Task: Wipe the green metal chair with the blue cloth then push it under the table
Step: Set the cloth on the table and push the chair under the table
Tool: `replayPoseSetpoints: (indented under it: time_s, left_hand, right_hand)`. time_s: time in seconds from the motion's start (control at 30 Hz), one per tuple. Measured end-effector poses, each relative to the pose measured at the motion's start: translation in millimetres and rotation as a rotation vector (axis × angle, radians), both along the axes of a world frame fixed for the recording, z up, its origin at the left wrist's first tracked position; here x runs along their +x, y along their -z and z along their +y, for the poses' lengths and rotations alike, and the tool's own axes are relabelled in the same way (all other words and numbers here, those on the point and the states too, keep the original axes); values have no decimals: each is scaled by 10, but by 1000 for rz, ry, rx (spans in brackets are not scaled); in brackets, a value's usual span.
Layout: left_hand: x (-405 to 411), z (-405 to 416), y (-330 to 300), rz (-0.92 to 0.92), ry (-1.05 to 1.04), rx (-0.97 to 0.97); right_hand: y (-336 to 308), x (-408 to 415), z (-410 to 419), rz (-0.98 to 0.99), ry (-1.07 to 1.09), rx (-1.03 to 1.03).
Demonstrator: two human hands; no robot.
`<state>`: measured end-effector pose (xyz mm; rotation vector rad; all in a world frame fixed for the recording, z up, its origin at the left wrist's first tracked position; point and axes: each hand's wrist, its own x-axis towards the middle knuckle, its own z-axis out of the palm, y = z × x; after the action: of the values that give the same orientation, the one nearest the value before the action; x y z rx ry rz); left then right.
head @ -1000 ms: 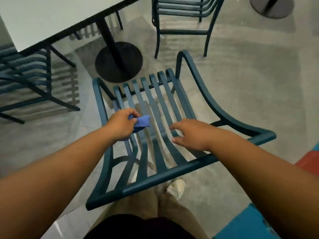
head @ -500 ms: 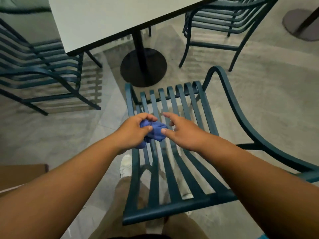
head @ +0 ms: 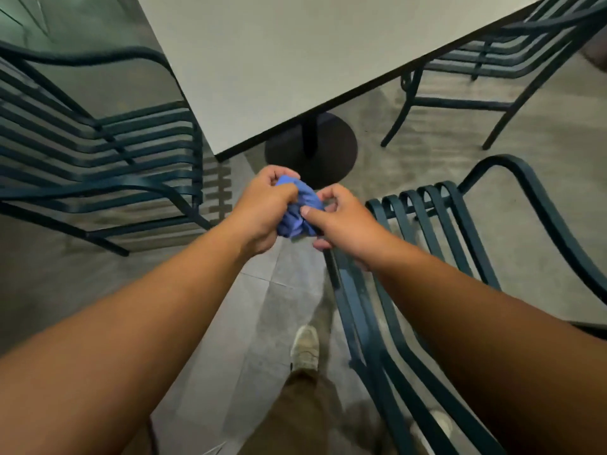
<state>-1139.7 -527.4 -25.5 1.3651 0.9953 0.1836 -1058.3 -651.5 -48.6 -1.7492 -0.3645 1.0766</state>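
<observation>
Fingers of the left hand and right hand are clamping together on the bunched blue cloth, holding it just beside the green metal chair, near the table beyond.

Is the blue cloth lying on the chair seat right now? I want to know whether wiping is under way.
No, the blue cloth is bunched between the left hand and right hand, held off the green chair.

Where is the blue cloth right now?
In the head view, the blue cloth sits near the middle, bunched between the left hand and right hand, just left of the green chair and below the table corner.
</observation>
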Motion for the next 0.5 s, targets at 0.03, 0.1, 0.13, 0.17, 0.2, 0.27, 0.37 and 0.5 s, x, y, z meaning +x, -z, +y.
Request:
replayPoseSetpoints:
  time_s: [0.03,0.1,0.13,0.17,0.2,0.27,0.37,0.5]
  left_hand:
    - [46,115,-11,-7,-25,-2]
    - [126,334,-37,-29,-63,-10]
    - [158,447,-48,-35,-83,1]
    - [190,567,-60,-35,-102,28]
    - [222,689,-64,-35,-114,64]
    - [305,946,-64,-45,-122,126]
    - [484,1347,-65,-79,-155,163]
    - [707,1786,-33,-74,-226,225]
  right_hand:
    - [-5,-4,135,78,32,44]
    - [-4,-7,377,165,93,106]
    - [-2,0,489,172,120,126]
    - [-7,12,600,165,145,142]
    - [-13,33,706,155,168,156]
    - [-46,95,915,131,197,181]
    - [-141,232,1213,80,193,208]
    - [-201,387,1459,8,75,165]
